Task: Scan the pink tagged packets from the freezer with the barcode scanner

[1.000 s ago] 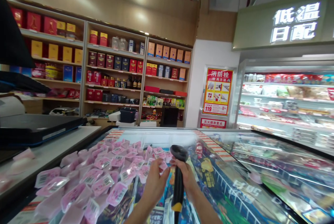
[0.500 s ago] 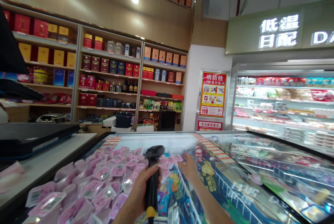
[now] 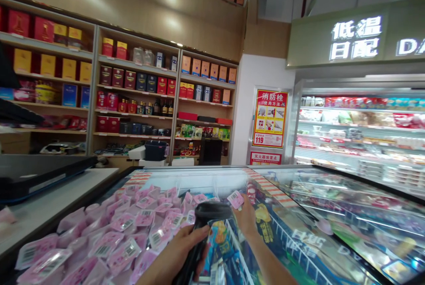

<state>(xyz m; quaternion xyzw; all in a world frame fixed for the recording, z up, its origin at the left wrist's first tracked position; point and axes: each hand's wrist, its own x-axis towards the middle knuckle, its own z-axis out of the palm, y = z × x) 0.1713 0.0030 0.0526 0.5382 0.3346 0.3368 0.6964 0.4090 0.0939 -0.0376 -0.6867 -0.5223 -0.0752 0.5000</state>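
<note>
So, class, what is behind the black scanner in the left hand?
Pink packs show beyond the head of the scanner; whatever it and the left hand cover cannot be seen.

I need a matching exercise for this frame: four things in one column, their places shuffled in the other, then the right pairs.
Things
1. Scanner
2. Single pink pack
3. Pile of pink packs
4. Red and yellow poster

Places
A. Heaped in the lower left of the picture
B. Gripped in the left hand
C. Up on the white wall
D. Held in the right hand

Right pairs: 1-B, 2-D, 3-A, 4-C
</note>
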